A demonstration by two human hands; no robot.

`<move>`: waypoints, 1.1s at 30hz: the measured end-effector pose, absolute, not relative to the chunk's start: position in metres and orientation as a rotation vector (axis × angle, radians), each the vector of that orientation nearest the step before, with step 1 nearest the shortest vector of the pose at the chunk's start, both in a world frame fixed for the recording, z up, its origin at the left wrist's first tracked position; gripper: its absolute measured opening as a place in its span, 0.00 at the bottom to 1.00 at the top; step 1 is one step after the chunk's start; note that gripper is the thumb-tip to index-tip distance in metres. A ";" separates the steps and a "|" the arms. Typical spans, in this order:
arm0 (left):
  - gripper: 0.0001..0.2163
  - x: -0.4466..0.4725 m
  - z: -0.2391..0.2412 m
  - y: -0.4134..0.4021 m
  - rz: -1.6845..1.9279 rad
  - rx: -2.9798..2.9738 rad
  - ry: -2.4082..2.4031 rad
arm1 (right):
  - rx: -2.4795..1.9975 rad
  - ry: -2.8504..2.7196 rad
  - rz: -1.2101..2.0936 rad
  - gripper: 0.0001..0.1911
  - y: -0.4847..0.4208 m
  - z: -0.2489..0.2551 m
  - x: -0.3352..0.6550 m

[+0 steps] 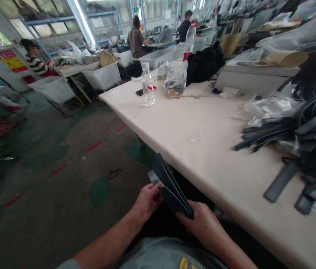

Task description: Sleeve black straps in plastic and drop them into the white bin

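A bundle of dark, flat strips (176,190), fanned apart at the upper end, is held in front of my body beside the table edge. My right hand (201,220) wraps around the lower end of the bundle. On its other side, my left hand (148,198) has thumb and fingers pinched at the end of one strip, where a lighter grey piece (153,178) sticks out. The exact grip of the left fingertips is partly hidden. More dark strips (275,130) lie heaped on the right side of the table.
The pale table (202,157) stretches ahead and right, bearing a water bottle (147,87), a clear bag of small pieces (175,84), a black cloth bundle (205,63) and a box (254,78). White bins (103,76) and seated people are farther back.
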State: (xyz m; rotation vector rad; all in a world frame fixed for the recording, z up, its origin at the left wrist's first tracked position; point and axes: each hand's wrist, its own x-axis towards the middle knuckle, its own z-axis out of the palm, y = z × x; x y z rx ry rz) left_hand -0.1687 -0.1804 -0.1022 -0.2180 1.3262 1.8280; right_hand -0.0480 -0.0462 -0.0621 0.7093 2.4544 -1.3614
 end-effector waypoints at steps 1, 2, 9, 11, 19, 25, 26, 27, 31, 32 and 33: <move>0.14 -0.165 -0.101 -0.179 1.817 -0.204 1.319 | 0.721 2.464 -1.386 0.06 -0.047 -0.063 -0.049; 0.15 -0.160 -0.099 -0.177 1.805 -0.189 1.310 | 0.733 2.473 -1.411 0.07 -0.047 -0.063 -0.051; 0.16 -0.160 -0.096 -0.171 1.802 -0.200 1.291 | 0.751 2.215 -1.729 0.07 -0.041 -0.062 -0.049; 0.16 -0.170 -0.098 -0.173 1.805 -0.216 1.288 | 0.757 2.162 -1.745 0.06 -0.039 -0.060 -0.042; 0.15 -0.163 -0.092 -0.174 1.771 -0.200 1.270 | 0.819 2.210 -1.748 0.06 -0.043 -0.057 -0.033; 0.14 -0.144 -0.084 -0.170 1.696 -0.111 1.214 | 0.833 2.280 -1.921 0.07 -0.044 -0.061 -0.043; 0.13 -0.144 -0.081 -0.170 1.691 -0.125 1.190 | 0.854 2.269 -1.964 0.08 -0.043 -0.061 -0.042; 0.13 -0.145 -0.078 -0.171 1.683 -0.148 1.156 | 0.886 2.266 -2.000 0.09 -0.041 -0.062 -0.041; 0.08 -0.153 -0.066 -0.174 1.638 -0.295 1.019 | 1.023 2.368 -2.061 0.14 -0.036 -0.066 -0.032; 0.08 -0.155 -0.064 -0.174 1.628 -0.341 0.996 | 1.022 2.410 -2.057 0.13 -0.035 -0.068 -0.030; 0.08 -0.156 -0.063 -0.174 1.619 -0.382 0.974 | 1.001 2.457 -2.051 0.13 -0.035 -0.070 -0.028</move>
